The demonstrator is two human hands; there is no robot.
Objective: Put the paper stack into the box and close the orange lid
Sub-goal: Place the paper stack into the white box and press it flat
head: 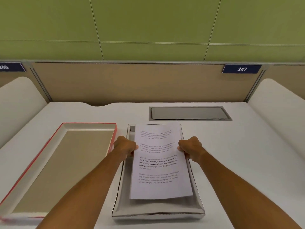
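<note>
- While both hands grip its long edges, the paper stack (159, 162) hangs over the open box (158, 215)
- White sheets with printed paragraphs, slightly tilted
- Left hand (126, 146) and right hand (191, 147) are clamped on it
- Orange lid (54, 166) lies upturned just left

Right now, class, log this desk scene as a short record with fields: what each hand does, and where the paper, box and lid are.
left hand: grips the paper's left edge
right hand: grips the paper's right edge
paper stack: held over the box, printed side up
box: open, silvery, at desk centre
orange lid: off, inside up, left of the box
desk: white
</note>
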